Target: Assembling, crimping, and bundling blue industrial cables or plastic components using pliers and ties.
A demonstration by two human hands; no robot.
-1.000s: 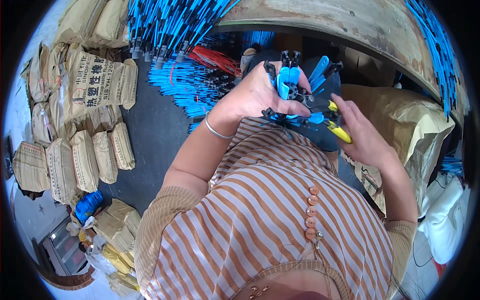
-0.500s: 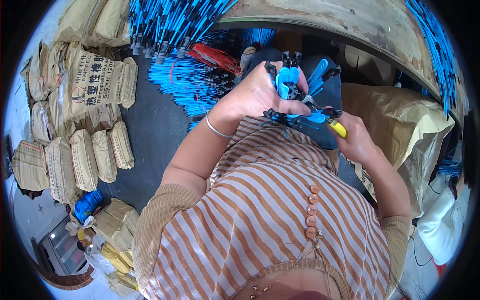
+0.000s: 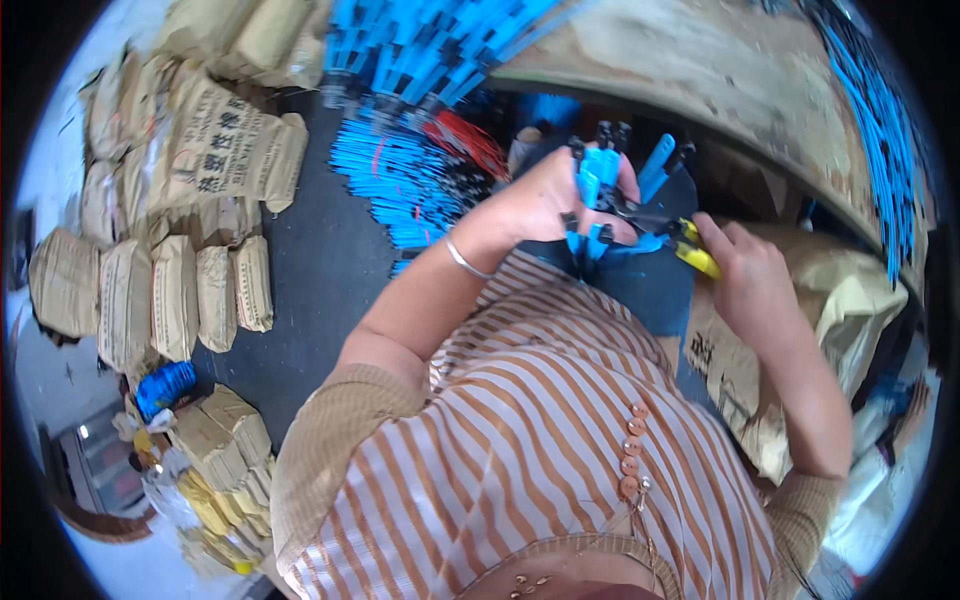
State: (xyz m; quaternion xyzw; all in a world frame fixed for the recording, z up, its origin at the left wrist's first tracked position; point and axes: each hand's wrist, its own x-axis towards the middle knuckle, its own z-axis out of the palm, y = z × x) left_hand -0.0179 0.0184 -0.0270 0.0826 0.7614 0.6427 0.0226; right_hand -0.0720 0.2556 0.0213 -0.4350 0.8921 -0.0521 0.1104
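Note:
My left hand (image 3: 545, 205) is wrapped round a blue-and-black plastic assembly (image 3: 596, 178) of blue arms with black end pieces, held up in front of my striped top. My right hand (image 3: 752, 280) grips a pair of yellow-handled pliers (image 3: 703, 262); their dark jaws reach left to the assembly, beside my left thumb. Blur hides whether the jaws touch it. One blue arm (image 3: 660, 155) sticks out to the upper right, and others point down and right.
Blue rods with dark ends (image 3: 430, 50) overhang a worn wooden tabletop (image 3: 700, 60). Below them lie more blue bundles (image 3: 385, 175) and red strands (image 3: 465, 140). Blue strips (image 3: 880, 150) hang at the right edge. Stacked paper sacks (image 3: 125, 300) stand left; a large brown sack (image 3: 735, 385) sits right.
The whole view has shifted, with much of the scene now lower and to the right. My right hand has drawn away from the left, and the pliers' yellow handles show more and look spread.

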